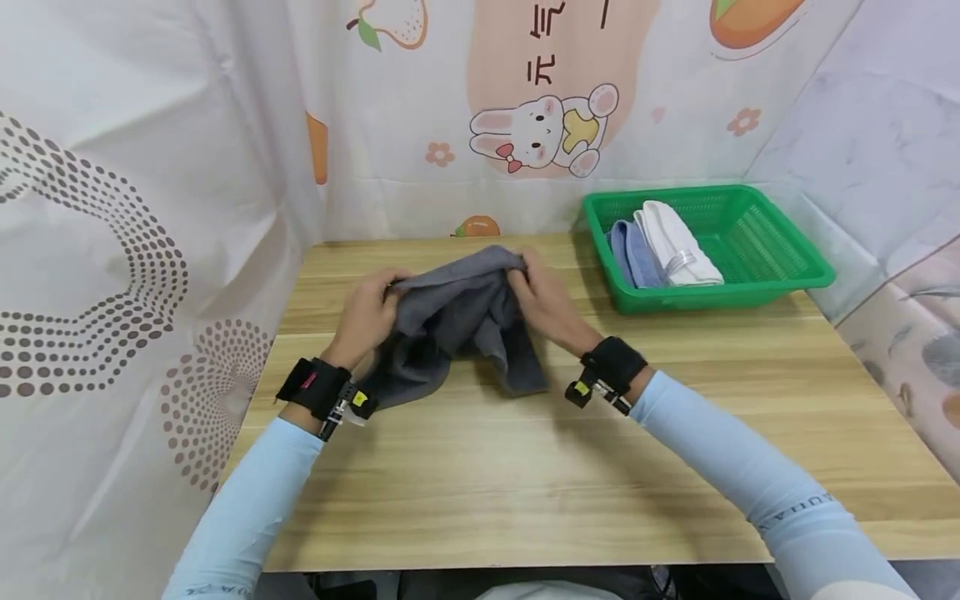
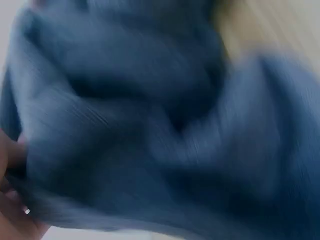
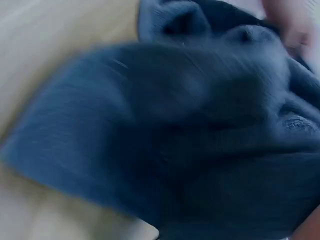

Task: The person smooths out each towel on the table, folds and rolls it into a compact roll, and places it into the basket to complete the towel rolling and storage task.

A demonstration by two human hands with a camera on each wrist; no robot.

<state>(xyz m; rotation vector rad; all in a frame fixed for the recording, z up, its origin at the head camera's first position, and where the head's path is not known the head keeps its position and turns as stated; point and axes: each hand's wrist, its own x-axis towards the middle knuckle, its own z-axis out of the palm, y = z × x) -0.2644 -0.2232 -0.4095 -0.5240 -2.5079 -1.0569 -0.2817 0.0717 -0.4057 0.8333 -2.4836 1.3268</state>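
A dark grey towel (image 1: pixel 457 312) hangs in loose folds between both hands, its lower part close to the tabletop. The left hand (image 1: pixel 370 310) pinches its upper left edge. At the upper right corner, the right hand (image 1: pixel 546 302) grips the cloth between thumb and fingers. The towel (image 2: pixel 125 125) fills most of the left wrist view, blurred, with part of the left hand (image 2: pixel 15 200) at the lower left. In the right wrist view the towel (image 3: pixel 150 130) is also blurred, and a hand (image 3: pixel 292 25) shows at the top right.
A green plastic basket (image 1: pixel 787 279) stands at the back right of the wooden table (image 1: pixel 525 483). Inside its left part lie a folded blue towel (image 1: pixel 636 254) and a folded white towel (image 1: pixel 675 242). Printed curtains (image 1: pixel 390 142) hang behind the table and on the left.
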